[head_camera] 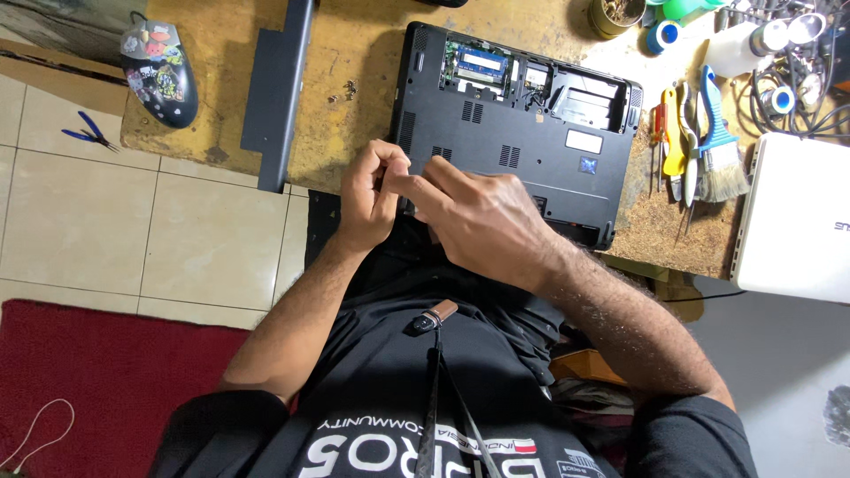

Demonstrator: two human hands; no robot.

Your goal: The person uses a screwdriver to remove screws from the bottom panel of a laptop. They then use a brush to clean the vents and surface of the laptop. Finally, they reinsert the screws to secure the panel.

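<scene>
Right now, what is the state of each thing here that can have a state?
Laptop: upside down, bottom cover off, memory bay exposed.
Removed black panel: lying flat beside the laptop.
Loose screws: out, lying on the bench.
Left hand: fingers curled at the laptop's near edge.
Right hand: fingertips pinched against the left hand.
White laptop: closed.
Brush: lying unused.

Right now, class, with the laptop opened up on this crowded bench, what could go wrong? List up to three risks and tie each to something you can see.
1. The small loose screws lie unboxed on the worn wooden bench; they could roll off or get lost.
2. The exposed green memory module in the upturned black laptop could be knocked or scratched.
3. Both hands, left hand and right hand, work at the laptop's near edge, which seems to overhang the bench; it might tip.
</scene>
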